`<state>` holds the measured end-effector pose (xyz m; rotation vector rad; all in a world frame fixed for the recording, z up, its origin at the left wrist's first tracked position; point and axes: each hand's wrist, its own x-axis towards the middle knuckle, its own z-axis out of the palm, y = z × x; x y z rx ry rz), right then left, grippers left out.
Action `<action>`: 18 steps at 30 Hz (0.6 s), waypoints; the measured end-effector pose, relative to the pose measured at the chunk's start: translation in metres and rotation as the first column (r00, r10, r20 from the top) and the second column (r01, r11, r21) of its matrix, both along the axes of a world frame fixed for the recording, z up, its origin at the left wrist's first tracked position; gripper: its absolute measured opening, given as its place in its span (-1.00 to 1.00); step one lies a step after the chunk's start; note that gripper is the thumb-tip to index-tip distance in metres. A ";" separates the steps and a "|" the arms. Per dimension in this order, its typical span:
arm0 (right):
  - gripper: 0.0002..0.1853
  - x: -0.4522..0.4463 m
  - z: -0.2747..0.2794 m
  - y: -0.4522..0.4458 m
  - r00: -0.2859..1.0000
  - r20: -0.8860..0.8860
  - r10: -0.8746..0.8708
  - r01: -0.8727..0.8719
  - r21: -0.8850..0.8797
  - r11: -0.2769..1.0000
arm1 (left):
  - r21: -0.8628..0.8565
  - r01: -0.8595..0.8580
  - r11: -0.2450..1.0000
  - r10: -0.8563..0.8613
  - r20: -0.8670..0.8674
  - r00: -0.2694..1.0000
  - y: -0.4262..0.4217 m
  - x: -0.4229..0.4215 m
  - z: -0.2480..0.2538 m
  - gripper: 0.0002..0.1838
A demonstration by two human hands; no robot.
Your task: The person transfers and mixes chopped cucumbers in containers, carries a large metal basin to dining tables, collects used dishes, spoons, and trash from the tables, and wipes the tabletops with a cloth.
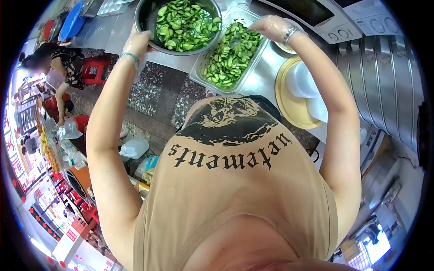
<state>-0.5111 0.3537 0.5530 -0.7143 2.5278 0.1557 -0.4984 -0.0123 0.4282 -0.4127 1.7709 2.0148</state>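
Observation:
My left hand (137,41), in a clear plastic glove, grips the rim of a round metal bowl (147,22). Sliced cucumbers (184,28) fill much of the bowl, which is held tilted beside a clear rectangular container (246,83). More cucumber slices (233,54) lie in that container. My right hand (272,28), also gloved, is over the container's far right part, with its fingers bent together and pointing down and left. Whatever its fingertips may hold is too small to make out.
A round yellow board (285,106) with white plastic tubs (304,80) sits right of the container. Beyond are a microwave (316,18) and a ribbed metal vessel (382,86). At left, another person (68,65) bends near a red stool (96,70). A white jug (134,148) stands lower left.

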 end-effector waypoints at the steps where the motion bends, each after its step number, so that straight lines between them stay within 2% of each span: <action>1: -0.70 0.007 0.002 0.001 1.000 -0.004 -0.001 0.002 0.108 0.994 | 0.012 -0.029 0.999 0.029 0.054 0.998 -0.003 0.003 -0.007 -0.47; 2: -0.70 0.011 0.006 -0.001 1.000 -0.009 -0.002 0.004 0.214 0.977 | 0.023 -0.059 0.998 0.056 0.109 0.992 -0.003 0.006 -0.013 -0.50; 3: -0.70 0.012 0.004 0.002 0.999 -0.017 0.029 -0.026 0.166 0.986 | 0.055 -0.129 0.990 0.121 0.133 0.984 -0.002 0.010 -0.018 -0.60; 4: -0.70 0.014 0.004 0.006 0.999 -0.018 0.030 -0.027 0.166 0.986 | 0.055 -0.130 0.990 0.122 0.132 0.984 -0.006 0.014 -0.031 -0.60; 6: -0.70 0.029 0.016 0.001 0.989 -0.122 -0.088 0.103 0.119 0.988 | 0.270 -0.103 0.957 0.013 0.314 0.949 -0.016 0.024 -0.059 -0.63; 8: -0.71 0.041 0.019 0.007 0.983 -0.118 -0.140 0.151 0.095 0.984 | 0.333 -0.458 0.824 0.230 0.542 0.808 -0.002 0.051 -0.074 -0.75; 9: -0.71 0.046 0.018 0.010 0.980 -0.127 -0.152 0.163 0.085 0.983 | 0.357 -0.456 0.816 0.201 0.565 0.801 -0.002 0.061 -0.075 -0.76; 10: -0.71 0.049 0.016 0.011 0.977 -0.136 -0.164 0.175 0.075 0.982 | 0.394 -0.613 0.685 0.291 0.622 0.726 0.011 0.072 -0.077 -0.73; 12: -0.71 0.058 0.017 0.016 0.975 -0.143 -0.173 0.185 0.079 0.979 | 0.440 -0.681 0.586 0.317 0.649 0.692 0.028 0.090 -0.116 -0.67; 14: -0.70 0.067 0.017 0.020 0.957 -0.168 -0.236 0.258 0.120 0.959 | 0.465 -0.690 0.554 0.308 0.656 0.690 0.037 0.108 -0.123 -0.60; 15: -0.71 0.071 0.016 0.020 0.948 -0.181 -0.261 0.285 0.121 0.951 | 0.520 -0.698 0.492 0.290 0.659 0.695 0.042 0.112 -0.140 -0.56; 18: -0.70 0.073 0.008 0.010 0.929 -0.219 -0.298 0.333 0.147 0.931 | 0.496 -0.771 0.399 0.338 0.702 0.627 0.059 0.112 -0.169 -0.49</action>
